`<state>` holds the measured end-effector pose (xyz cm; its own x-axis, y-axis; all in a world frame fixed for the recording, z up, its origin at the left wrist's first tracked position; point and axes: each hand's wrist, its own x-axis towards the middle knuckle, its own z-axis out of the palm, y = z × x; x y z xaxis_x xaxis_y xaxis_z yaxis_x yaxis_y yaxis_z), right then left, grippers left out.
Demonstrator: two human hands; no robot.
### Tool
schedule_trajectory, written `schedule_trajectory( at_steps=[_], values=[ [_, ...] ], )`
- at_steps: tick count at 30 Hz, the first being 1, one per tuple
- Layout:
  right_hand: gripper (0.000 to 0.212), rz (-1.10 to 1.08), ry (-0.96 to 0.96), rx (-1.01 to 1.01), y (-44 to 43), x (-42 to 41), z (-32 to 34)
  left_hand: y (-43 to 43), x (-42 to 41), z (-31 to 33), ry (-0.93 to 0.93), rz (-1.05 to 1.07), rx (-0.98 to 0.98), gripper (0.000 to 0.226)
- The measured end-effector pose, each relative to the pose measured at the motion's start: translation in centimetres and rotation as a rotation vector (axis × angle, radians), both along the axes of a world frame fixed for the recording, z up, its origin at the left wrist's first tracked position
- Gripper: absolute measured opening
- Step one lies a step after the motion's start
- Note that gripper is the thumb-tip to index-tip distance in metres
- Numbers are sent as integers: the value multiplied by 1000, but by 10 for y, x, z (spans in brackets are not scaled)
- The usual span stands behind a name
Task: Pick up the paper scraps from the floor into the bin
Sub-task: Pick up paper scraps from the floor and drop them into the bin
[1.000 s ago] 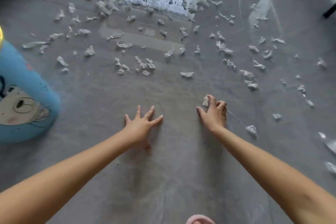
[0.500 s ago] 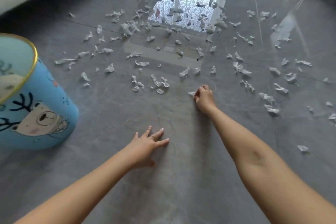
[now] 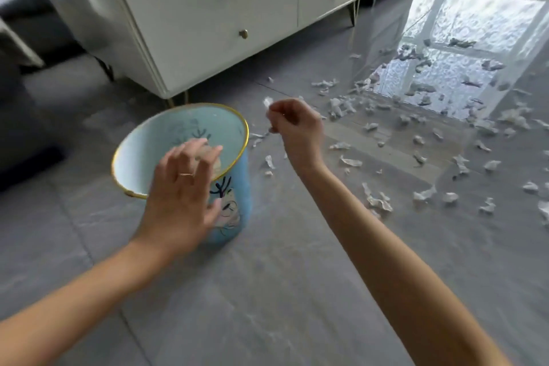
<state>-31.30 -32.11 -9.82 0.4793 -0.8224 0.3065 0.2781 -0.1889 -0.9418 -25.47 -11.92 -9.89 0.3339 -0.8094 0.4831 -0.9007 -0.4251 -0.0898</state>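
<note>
One camera, worn on the head, looks forward and steeply down at the floor [image 3: 267, 300]. It is near: both forearms [image 3: 386, 261] fill the lower part, the bin [image 3: 148, 142] stands left of centre, paper scraps [image 3: 377, 202] lie to the right, and a white cabinet [image 3: 208, 24] is at the top.

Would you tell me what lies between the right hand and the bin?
In the head view, only a small gap: the pinched paper scrap juts from the right hand toward the bin rim, and below it a few scraps lie on the floor.
</note>
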Motion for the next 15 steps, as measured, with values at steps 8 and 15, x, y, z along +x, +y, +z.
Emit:
schedule_trajectory(
  at_steps=[8,15],
  values=[
    [10,157,347,-345,52,80,17,13,21,4,206,360,282,39],
    [27,78,572,-414,35,51,0,19,19,-4,137,93,185,23]
  ],
)
